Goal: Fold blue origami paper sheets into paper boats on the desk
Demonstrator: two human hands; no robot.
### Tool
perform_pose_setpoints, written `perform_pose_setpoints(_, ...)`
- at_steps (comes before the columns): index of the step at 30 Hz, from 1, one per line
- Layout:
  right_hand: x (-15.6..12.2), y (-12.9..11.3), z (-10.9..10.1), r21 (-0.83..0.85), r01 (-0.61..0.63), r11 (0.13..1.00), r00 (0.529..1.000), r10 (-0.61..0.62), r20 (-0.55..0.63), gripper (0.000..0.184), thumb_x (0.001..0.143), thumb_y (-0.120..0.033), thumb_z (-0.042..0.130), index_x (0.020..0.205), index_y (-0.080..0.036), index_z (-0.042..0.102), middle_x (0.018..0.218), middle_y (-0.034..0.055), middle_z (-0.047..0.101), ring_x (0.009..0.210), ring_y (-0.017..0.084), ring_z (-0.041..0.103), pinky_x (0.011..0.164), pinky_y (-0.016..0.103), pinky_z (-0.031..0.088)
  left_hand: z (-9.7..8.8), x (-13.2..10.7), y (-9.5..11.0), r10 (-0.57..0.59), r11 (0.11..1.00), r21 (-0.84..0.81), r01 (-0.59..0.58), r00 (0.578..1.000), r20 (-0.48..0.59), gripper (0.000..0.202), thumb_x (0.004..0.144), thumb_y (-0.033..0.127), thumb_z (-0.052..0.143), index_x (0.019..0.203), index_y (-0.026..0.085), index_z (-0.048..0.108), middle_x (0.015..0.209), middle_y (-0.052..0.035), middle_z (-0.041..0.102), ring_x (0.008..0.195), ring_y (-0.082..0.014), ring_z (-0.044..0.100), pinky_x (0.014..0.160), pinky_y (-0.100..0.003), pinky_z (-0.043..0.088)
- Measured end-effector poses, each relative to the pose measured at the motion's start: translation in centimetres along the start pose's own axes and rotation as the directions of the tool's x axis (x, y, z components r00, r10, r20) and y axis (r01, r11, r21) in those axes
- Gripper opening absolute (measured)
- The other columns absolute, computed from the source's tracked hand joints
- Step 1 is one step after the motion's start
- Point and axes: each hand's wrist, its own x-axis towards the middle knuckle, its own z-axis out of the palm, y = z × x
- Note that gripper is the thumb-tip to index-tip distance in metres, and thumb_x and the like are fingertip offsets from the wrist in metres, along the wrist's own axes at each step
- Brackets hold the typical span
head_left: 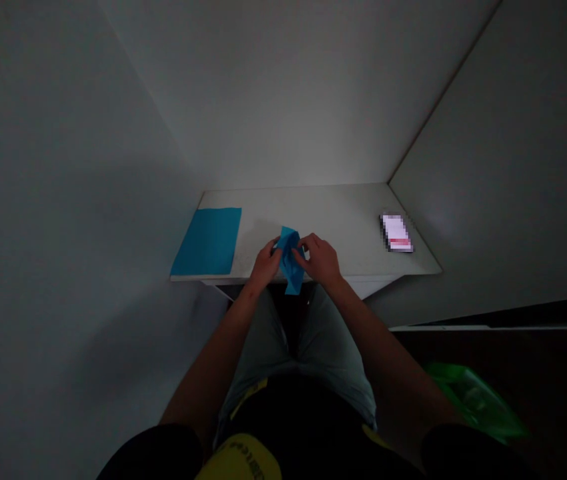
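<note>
Light is low here, so we log only what reads clearly. We see the person's left hand (265, 261) and right hand (322, 259) close together at the near edge of a small white rectangular table (343, 213), which sits in a corner between pale walls. Both hands are pinched onto a folded piece of bright blue paper (291, 263). The left fingers grip its left side, and the right fingers and thumb close on its upper right side. We mark this paper as held up between the two hands at the middle of the table's front edge. Its lower tip hangs past that edge, above the person's lap. Whether its upper part touches the tabletop we cannot tell.

On the table's left end we note a flat rectangular sheet of blue paper (208, 241). It lies unfolded, well apart from the left hand, with its near side along the front edge. On the right end lies a small phone-like rectangle with a blurred white and red face (396, 233), well apart from the right hand.

Containers: we find one, a green plastic bag (473, 397), on the dark floor at the lower right, just beyond the person's right forearm. Its mouth and contents are too dark to read.

The person wears grey shorts (323, 347) and a dark top with yellow print (243, 457).
</note>
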Motion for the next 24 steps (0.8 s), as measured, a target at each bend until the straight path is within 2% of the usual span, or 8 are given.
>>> perform_pose_setpoints(3,0.5,-0.5,0.7,0.024,-0.088,0.996,0.996,0.087,0.035,0.033,0.103,-0.051,0.063,0.117,-0.021,0.069,0.112,0.0112,0.07,0.101,0.027,0.067,0.09,0.039,0.052,-0.1,-0.6,-0.2,0.005,1.0,-0.008,-0.004,0.998,0.057,0.038,0.096,0.016,0.049,0.122,0.016,0.077,0.112,-0.0067,0.08,0.1,-0.0209,0.07,0.091,-0.029,0.054)
perform_pose_setpoints(7,1.6,0.3,2.4,0.087,-0.24,0.967,0.97,0.237,0.049,0.036,0.099,-0.054,0.066,0.113,-0.021,0.071,0.112,0.0122,0.073,0.101,0.027,0.068,0.087,0.039,0.054,0.0,-1.0,-0.6,-0.015,1.0,0.018,0.013,0.994,0.111,0.032,0.098,0.02,0.047,0.106,0.014,0.077,0.084,-0.0033,0.073,0.078,-0.0179,0.065,0.074,-0.027,0.052)
perform_pose_setpoints(10,2.2,1.1,3.1,0.113,-0.305,0.946,0.95,0.293,0.11,0.022,0.096,-0.044,0.066,0.102,-0.023,0.069,0.107,0.0102,0.074,0.095,0.025,0.067,0.086,0.038,0.053,-0.1,-1.0,-0.8,-0.029,0.999,0.033,0.025,0.993,0.114,0.033,0.099,0.024,0.046,0.108,0.015,0.076,0.077,-0.0016,0.068,0.07,-0.0166,0.06,0.067,-0.027,0.048)
perform_pose_setpoints(13,2.4,1.5,2.9,0.234,-0.308,0.922,0.948,0.278,0.152,0.014,0.093,-0.038,0.061,0.093,-0.024,0.063,0.1,0.0063,0.072,0.088,0.021,0.065,0.087,0.036,0.052,-0.6,-0.9,-1.1,-0.024,0.998,0.052,0.019,0.994,0.103,0.033,0.099,0.025,0.049,0.118,0.016,0.075,0.08,-0.002,0.07,0.072,-0.0168,0.062,0.071,-0.027,0.049)
perform_pose_setpoints(15,2.4,1.9,2.4,0.411,-0.326,0.851,0.945,0.281,0.167,0.018,0.091,-0.042,0.057,0.088,-0.025,0.059,0.09,0.0023,0.067,0.084,0.02,0.062,0.084,0.035,0.052,-1.1,-0.8,-1.4,-0.033,0.997,0.065,0.028,0.996,0.079,0.035,0.098,0.024,0.052,0.125,0.015,0.073,0.085,-0.0035,0.072,0.075,-0.0178,0.065,0.075,-0.029,0.051)
perform_pose_setpoints(17,2.4,2.4,1.5,0.591,-0.374,0.714,0.927,0.315,0.206,0.025,0.089,-0.05,0.056,0.083,-0.025,0.054,0.08,-0.0009,0.06,0.079,0.019,0.059,0.079,0.033,0.052,-1.7,-0.5,-1.7,-0.051,0.995,0.089,0.046,0.997,0.055,0.036,0.097,0.023,0.053,0.128,0.015,0.071,0.089,-0.0048,0.073,0.078,-0.0187,0.066,0.077,-0.03,0.053)
perform_pose_setpoints(20,2.3,3.4,-0.3,0.74,-0.423,0.523,0.895,0.368,0.251,0.03,0.082,-0.055,0.06,0.081,-0.025,0.052,0.078,-0.0026,0.054,0.077,0.017,0.056,0.074,0.031,0.052,-2.8,0.2,-2.4,-0.042,0.985,0.17,0.036,0.999,0.031,0.027,0.098,0.024,0.054,0.116,0.016,0.072,0.093,-0.0061,0.075,0.082,-0.0201,0.068,0.08,-0.031,0.053)
perform_pose_setpoints(24,2.2,5.2,-2.3,0.755,-0.426,0.498,0.878,0.427,0.214,0.033,0.081,-0.055,0.062,0.078,-0.024,0.049,0.078,-0.003,0.049,0.078,0.016,0.053,0.075,0.029,0.052,-3.9,1.4,-3.1,0.029,0.965,0.26,-0.046,0.997,0.071,0.024,0.102,0.036,0.056,0.101,0.018,0.073,0.098,-0.0075,0.077,0.089,-0.0233,0.07,0.086,-0.034,0.054)
